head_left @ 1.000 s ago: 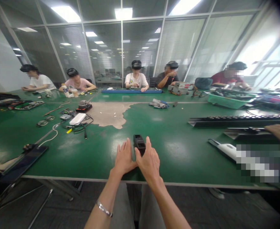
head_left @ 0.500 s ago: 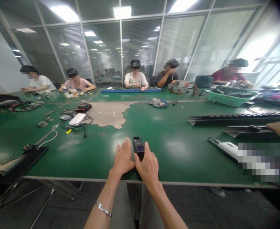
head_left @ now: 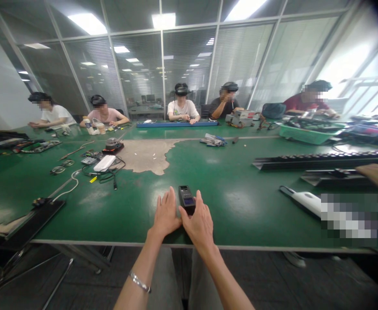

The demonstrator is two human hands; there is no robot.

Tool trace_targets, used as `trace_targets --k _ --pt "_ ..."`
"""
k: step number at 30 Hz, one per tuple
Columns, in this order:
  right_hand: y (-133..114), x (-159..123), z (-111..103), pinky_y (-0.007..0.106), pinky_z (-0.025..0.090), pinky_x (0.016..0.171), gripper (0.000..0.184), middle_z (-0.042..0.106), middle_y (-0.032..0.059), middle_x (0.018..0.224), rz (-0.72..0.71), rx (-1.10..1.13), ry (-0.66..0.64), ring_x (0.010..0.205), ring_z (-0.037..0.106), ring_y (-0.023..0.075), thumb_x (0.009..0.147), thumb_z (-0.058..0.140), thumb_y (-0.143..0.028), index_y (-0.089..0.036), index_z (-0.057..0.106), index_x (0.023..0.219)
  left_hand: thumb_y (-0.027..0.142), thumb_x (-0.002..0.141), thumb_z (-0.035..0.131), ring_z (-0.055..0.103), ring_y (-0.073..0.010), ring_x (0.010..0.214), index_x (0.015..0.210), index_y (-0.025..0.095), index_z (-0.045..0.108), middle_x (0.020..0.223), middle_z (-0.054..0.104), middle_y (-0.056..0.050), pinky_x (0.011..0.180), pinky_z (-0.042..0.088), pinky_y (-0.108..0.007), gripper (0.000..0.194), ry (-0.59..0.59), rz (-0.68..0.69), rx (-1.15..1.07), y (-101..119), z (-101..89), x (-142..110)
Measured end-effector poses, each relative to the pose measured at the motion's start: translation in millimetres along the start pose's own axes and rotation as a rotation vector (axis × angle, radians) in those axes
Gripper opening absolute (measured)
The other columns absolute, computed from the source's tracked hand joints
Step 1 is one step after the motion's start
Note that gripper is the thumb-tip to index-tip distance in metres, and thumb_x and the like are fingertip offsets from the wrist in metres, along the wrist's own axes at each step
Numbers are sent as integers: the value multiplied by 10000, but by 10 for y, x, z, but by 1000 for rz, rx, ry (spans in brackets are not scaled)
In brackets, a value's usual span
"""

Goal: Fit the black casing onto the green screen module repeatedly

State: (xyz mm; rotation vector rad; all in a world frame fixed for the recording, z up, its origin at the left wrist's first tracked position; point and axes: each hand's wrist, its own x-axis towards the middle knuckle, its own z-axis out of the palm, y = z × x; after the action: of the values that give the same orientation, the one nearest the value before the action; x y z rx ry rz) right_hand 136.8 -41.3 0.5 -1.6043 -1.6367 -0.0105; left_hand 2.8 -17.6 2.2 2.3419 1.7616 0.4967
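A small black boxy device [head_left: 186, 196] with buttons and a little dark screen lies on the green table near its front edge. My left hand [head_left: 167, 214] rests to the left of it, fingers stretched out and apart from the device. On the other side my right hand [head_left: 198, 220] is beside the device's near end, its fingers extended and its thumb pointing toward my left thumb. The thumbs come close together or touch just below the device. Neither hand grips anything. Part of the device's near end is hidden behind my right hand.
Left of centre lie a white box [head_left: 105, 163] with black cables and a pair of glasses [head_left: 62, 167]. Black metal rails [head_left: 318, 161], a green basket [head_left: 308, 134] and a co-worker's hand [head_left: 377, 175] are at right. Several people sit across the green table [head_left: 227, 215].
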Motion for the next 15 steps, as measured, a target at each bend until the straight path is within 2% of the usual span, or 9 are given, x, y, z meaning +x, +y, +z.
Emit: trace_targets --k 3,7,11,15 --pt "-33 48 -32 433 478 875 790 620 216 1249 7 -34 -47 1029 609 304 890 516 -439 -54 216 1512 408 829 453 127 -303 1487 1528 68 -115 1621 114 -165 1196 73 -506 962 0 10 12 -8 4 5" --pt "-105 141 -99 418 480 860 734 653 200 1183 28 -44 -69 992 631 300 890 509 -384 -58 256 1498 496 821 481 123 -315 1487 1532 50 -65 1617 99 -183 1195 79 -518 1001 -32 11 29 -12 2 17" --pt "-162 274 -195 416 484 864 724 663 183 1159 91 31 -21 1009 634 300 889 512 -404 -84 279 1495 600 811 503 129 -329 1485 1539 64 6 1609 132 -194 1188 77 -546 1031 -41 -1 55 -4 -9 21" --pt "-49 384 -293 425 471 912 746 644 182 1211 130 104 85 1076 608 299 886 513 -447 -90 278 1497 779 774 477 124 -336 1485 1532 50 107 1597 172 -213 1196 77 -529 1114 -43 3 58 2 -23 18"
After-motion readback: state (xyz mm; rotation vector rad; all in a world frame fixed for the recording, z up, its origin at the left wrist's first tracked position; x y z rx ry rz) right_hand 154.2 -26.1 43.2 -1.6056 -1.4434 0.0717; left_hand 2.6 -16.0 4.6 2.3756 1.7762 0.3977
